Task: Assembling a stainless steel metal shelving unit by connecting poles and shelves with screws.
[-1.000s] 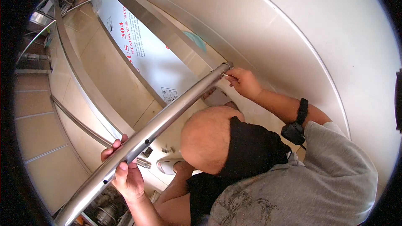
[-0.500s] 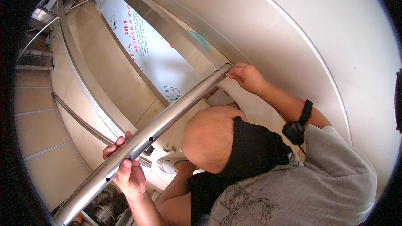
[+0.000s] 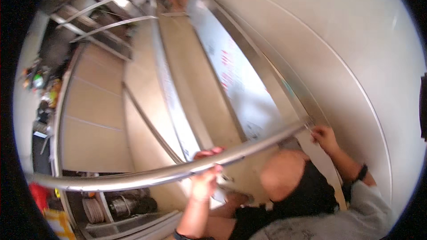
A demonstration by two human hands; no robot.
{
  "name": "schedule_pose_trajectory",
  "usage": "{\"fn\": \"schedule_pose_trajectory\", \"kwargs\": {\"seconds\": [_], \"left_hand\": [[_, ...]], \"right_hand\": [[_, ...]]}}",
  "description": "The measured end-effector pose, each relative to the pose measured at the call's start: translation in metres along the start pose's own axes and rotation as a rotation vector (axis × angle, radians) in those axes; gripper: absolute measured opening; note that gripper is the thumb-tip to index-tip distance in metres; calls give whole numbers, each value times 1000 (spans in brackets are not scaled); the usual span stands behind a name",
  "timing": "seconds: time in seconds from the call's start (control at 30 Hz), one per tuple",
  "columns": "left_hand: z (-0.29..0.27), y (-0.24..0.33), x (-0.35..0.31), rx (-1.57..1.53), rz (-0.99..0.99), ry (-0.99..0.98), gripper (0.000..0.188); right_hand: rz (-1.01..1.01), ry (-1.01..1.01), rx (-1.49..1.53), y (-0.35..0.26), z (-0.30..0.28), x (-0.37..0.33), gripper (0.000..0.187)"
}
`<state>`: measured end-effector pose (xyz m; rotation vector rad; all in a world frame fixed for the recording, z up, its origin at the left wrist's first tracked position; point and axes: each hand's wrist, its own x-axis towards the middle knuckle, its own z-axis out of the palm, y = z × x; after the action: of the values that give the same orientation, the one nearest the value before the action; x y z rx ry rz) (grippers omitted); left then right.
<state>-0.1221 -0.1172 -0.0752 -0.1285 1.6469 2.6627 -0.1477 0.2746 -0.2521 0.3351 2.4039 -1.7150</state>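
Observation:
A long, shiny round metal tube (image 3: pixel 153 178) runs across the view, from the lower left up to the right. My left hand (image 3: pixel 206 182) is closed around it near the middle, fingers behind and thumb on the near side. At the tube's right end, my right hand (image 3: pixel 326 138) has its fingertips pinched together close beside the rim. Whatever small thing they hold is smeared by motion. A black wrist device shows on the right forearm. My bare knee (image 3: pixel 284 175) is below the tube's right part.
Beyond the tube lie a metal frame with curved bars (image 3: pixel 111 26) and a film-covered steel sheet (image 3: pixel 231 75). A pale wall (image 3: pixel 356 31) rises at right. At left stand a tan panel (image 3: pixel 93 115), a shelf with cable reels (image 3: pixel 94 210) and a red item (image 3: pixel 40 195).
The view has swung left, showing more of the tube's left end and the shelf. The tube appears more level. My left hand still grips it; my right fingers remain by its end.

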Motion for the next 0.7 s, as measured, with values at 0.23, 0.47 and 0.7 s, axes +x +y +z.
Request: {"fn": "schedule_pose_trajectory", "kwargs": {"seconds": [0.23, 0.47, 0.7], "left_hand": [[9, 0, -24, -74, -44, 6, 36], [12, 3, -10, -36, -73, 27, 34], [-5, 18, 13, 158, 54, -52, 41]], "right_hand": [[170, 66, 327, -6, 21, -11, 15], [169, 64, 203, -10, 15, -3, 17], [421, 5, 622, -46, 34, 29, 23]]}}
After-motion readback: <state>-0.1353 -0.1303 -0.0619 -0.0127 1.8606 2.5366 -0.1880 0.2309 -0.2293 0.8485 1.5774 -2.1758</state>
